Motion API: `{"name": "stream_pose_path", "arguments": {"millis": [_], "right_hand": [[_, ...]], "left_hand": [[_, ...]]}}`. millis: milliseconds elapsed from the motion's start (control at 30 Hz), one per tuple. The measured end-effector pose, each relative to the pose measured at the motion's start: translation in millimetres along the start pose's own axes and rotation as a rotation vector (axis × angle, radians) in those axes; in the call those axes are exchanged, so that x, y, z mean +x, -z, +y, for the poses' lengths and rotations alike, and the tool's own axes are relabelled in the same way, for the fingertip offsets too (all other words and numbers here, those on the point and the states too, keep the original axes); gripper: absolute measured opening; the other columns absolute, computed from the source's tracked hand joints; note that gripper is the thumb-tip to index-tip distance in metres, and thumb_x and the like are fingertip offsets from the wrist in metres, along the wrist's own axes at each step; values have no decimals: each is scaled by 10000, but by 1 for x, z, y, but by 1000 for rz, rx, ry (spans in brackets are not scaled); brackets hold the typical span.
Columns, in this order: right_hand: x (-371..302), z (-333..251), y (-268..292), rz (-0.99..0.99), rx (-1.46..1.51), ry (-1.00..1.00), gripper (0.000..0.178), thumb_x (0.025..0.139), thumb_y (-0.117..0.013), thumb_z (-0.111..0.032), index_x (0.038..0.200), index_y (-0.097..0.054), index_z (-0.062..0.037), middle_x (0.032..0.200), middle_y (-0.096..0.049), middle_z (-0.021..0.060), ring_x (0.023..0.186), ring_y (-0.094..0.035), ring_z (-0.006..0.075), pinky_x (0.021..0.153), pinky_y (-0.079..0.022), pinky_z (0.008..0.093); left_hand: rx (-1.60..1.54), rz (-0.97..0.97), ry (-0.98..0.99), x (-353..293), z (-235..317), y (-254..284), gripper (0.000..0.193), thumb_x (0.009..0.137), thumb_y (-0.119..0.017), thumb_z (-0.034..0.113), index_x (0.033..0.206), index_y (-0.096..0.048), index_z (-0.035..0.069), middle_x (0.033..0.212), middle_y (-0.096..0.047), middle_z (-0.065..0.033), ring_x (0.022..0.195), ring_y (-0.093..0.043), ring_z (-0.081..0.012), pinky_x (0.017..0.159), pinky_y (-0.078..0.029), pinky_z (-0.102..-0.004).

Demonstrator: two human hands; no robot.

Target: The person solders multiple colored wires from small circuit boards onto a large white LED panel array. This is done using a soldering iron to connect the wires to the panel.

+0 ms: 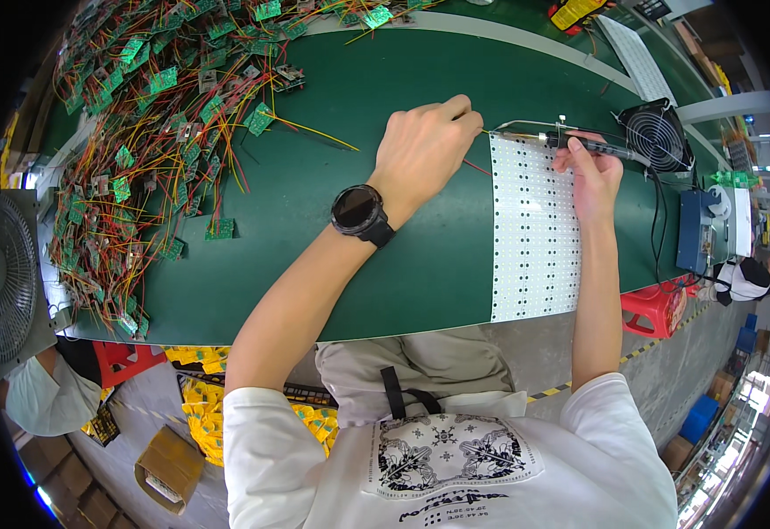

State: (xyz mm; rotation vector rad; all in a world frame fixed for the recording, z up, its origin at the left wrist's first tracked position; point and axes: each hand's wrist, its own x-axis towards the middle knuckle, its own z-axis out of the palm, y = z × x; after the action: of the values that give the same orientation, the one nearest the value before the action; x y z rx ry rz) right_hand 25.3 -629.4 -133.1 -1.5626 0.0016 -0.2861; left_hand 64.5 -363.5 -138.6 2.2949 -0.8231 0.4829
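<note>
My left hand (427, 145), with a black watch on its wrist, is closed in a pinch at the left upper corner of a white LED panel (535, 256). A short yellow wire end (487, 132) shows at its fingertips, and a red wire (477, 167) sticks out below them. Whatever else lies under the palm is hidden. In my right hand (590, 167) is a black soldering iron (597, 145), gripped like a pen. The iron's tip and a thin curved metal feed tube (526, 122) point left along the panel's top edge, close to the left fingertips.
A heap of small green circuit boards (164, 79) with red and yellow wires covers the table's left side. At the right stand a black fan (657, 137) and a blue box (695, 231) with cables. A red stool (654, 309) is beyond the green table's (385, 291) near edge.
</note>
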Motion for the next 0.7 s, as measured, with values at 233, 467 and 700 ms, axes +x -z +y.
{"name": "stream_pose_path", "arguments": {"millis": [233, 467, 700], "right_hand": [[-1, 1, 2, 20, 40, 0, 217, 884, -679, -56, 1065, -640, 59, 774, -683, 147, 607, -643, 194, 582, -495, 286], [0, 2, 2, 0, 35, 10, 209, 885, -677, -54, 1059, -641, 56, 760, -684, 143, 601, -642, 191, 572, -494, 287], [0, 2, 4, 27, 60, 12, 197, 889, -675, -65, 1040, -642, 56, 754, -684, 143, 604, -640, 196, 572, -489, 287]], "left_hand": [[4, 3, 1, 0, 0, 0, 95, 883, -643, 158, 843, -672, 77, 829, -601, -33, 679, -619, -285, 574, -489, -387], [-5, 12, 5, 0, 1, 1, 96, 881, -644, 157, 841, -672, 75, 824, -600, -35, 679, -620, -287, 575, -493, -386], [-3, 20, 0, -1, 0, 0, 101, 884, -647, 161, 839, -668, 73, 827, -597, -38, 682, -617, -285, 574, -491, -385]]}}
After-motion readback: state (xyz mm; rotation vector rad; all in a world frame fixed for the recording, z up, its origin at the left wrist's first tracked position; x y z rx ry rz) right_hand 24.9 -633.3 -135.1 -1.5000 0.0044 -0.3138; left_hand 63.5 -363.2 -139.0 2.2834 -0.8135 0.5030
